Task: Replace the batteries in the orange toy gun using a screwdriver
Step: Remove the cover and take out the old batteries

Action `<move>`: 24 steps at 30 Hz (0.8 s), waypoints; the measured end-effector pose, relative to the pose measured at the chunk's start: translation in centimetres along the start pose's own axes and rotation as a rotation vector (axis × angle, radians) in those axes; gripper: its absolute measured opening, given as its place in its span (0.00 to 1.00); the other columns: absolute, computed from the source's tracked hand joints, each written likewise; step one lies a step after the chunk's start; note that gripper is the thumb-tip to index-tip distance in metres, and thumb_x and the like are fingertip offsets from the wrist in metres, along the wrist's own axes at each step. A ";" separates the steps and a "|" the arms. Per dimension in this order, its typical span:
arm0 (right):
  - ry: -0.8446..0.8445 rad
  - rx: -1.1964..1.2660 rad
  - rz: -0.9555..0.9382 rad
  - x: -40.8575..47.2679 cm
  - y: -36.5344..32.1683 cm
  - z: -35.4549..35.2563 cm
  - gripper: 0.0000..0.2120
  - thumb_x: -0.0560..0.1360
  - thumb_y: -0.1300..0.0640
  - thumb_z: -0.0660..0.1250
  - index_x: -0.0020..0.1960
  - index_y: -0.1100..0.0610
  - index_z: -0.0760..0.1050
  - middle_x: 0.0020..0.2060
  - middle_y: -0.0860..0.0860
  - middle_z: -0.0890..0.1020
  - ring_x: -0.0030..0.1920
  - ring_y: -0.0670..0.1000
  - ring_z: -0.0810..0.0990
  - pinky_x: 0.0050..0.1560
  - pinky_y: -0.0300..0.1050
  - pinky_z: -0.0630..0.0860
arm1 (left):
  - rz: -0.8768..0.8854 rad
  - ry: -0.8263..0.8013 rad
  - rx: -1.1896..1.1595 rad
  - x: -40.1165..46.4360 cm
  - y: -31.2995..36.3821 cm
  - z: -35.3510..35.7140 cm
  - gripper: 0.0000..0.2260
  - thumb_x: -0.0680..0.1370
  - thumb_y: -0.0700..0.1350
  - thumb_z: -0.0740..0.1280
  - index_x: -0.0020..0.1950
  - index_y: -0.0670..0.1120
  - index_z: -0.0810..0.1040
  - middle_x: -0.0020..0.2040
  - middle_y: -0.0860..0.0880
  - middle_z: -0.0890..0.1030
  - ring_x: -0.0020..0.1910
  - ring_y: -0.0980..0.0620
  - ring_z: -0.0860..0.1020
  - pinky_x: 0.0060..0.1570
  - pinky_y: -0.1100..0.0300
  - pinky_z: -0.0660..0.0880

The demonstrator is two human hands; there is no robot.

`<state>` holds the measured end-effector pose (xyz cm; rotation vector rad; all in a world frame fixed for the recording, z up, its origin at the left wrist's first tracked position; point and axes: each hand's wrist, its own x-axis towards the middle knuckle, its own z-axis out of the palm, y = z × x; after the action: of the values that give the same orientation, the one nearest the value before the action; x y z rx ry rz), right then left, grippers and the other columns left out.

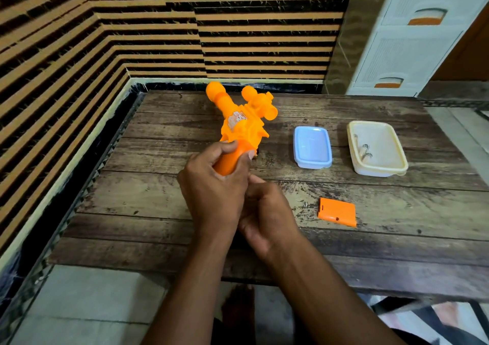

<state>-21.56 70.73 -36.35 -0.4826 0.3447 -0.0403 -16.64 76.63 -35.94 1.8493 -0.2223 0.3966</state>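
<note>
over wooden table [370, 239], bright orange toy gun [243, 122], grip clasped in left hand [211, 188], right hand [264, 212] unclear

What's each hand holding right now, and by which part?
Left hand grips the orange toy gun by its handle, barrel pointing away. Right hand is curled at the handle's base; whether it holds anything cannot be told.

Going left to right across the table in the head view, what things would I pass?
Orange toy gun → small screw → blue container → orange battery cover → cream container.
</note>
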 end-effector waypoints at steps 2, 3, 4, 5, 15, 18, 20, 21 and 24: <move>0.058 -0.146 -0.080 0.1 0.3 -0.2 0.17 0.79 0.75 0.58 0.59 0.69 0.82 0.49 0.64 0.88 0.45 0.59 0.88 0.48 0.45 0.85 | -0.011 -0.001 -0.037 -0.1 0.5 -0.2 0.10 0.71 0.49 0.81 0.49 0.52 0.87 0.43 0.56 0.87 0.43 0.57 0.85 0.46 0.51 0.83; 0.092 -0.212 -0.116 0.2 0.5 -0.4 0.15 0.79 0.75 0.61 0.59 0.69 0.83 0.50 0.65 0.88 0.47 0.61 0.87 0.48 0.47 0.84 | -0.031 -0.001 -0.064 0.0 0.6 -0.3 0.10 0.71 0.48 0.81 0.50 0.52 0.87 0.43 0.56 0.87 0.44 0.57 0.86 0.46 0.51 0.83; 0.117 -0.269 -0.152 0.3 0.8 -0.5 0.13 0.79 0.74 0.63 0.58 0.69 0.84 0.51 0.66 0.87 0.50 0.63 0.86 0.48 0.48 0.84 | -0.064 0.007 -0.102 0.0 0.7 -0.4 0.10 0.70 0.47 0.82 0.49 0.51 0.86 0.44 0.54 0.87 0.44 0.57 0.86 0.46 0.52 0.84; 0.134 -0.323 -0.190 0.4 1.0 -0.7 0.13 0.79 0.74 0.65 0.58 0.68 0.84 0.51 0.66 0.87 0.51 0.64 0.85 0.49 0.49 0.83 | -0.106 0.025 -0.158 0.1 0.8 -0.5 0.11 0.70 0.45 0.82 0.49 0.48 0.86 0.43 0.52 0.88 0.44 0.56 0.87 0.46 0.52 0.84; 0.090 -0.976 -0.571 2.3 1.0 -1.1 0.10 0.77 0.69 0.72 0.55 0.60 0.88 0.49 0.51 0.90 0.53 0.50 0.88 0.59 0.55 0.84 | -0.440 0.381 -0.594 0.6 0.7 -2.9 0.20 0.72 0.36 0.79 0.61 0.40 0.78 0.48 0.41 0.87 0.42 0.54 0.87 0.38 0.62 0.80; 0.069 -1.137 -0.629 2.5 1.4 -1.0 0.12 0.76 0.63 0.69 0.56 0.56 0.87 0.50 0.49 0.89 0.53 0.50 0.88 0.59 0.59 0.84 | -0.409 0.367 -0.484 0.4 -0.6 -3.7 0.24 0.74 0.38 0.79 0.67 0.41 0.74 0.51 0.43 0.86 0.45 0.56 0.87 0.42 0.64 0.80; 0.062 -1.324 -0.729 2.4 1.1 -0.9 0.15 0.74 0.63 0.67 0.56 0.56 0.86 0.49 0.51 0.89 0.51 0.50 0.88 0.56 0.55 0.84 | -0.430 0.365 -0.440 0.3 -1.5 -4.0 0.22 0.75 0.37 0.77 0.66 0.40 0.75 0.49 0.44 0.86 0.44 0.56 0.86 0.42 0.62 0.80; 0.070 -1.415 -0.783 2.4 0.8 -1.1 0.16 0.73 0.64 0.66 0.57 0.57 0.86 0.49 0.52 0.89 0.49 0.52 0.89 0.54 0.53 0.84 | -0.448 0.359 -0.423 0.3 -1.9 -4.1 0.18 0.76 0.36 0.76 0.64 0.40 0.77 0.47 0.45 0.86 0.41 0.56 0.85 0.42 0.59 0.81; 0.148 -1.645 -0.866 2.8 -0.4 -2.0 0.16 0.72 0.67 0.69 0.58 0.59 0.86 0.51 0.56 0.86 0.49 0.57 0.86 0.52 0.50 0.81 | -0.551 0.330 -0.387 0.1 -3.4 -4.3 0.04 0.77 0.37 0.75 0.48 0.43 0.81 0.41 0.49 0.86 0.36 0.56 0.83 0.46 0.44 0.83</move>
<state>-19.62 69.15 -38.69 -2.2469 0.2227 -0.6716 -16.04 81.81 -37.72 1.3653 0.4055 0.2432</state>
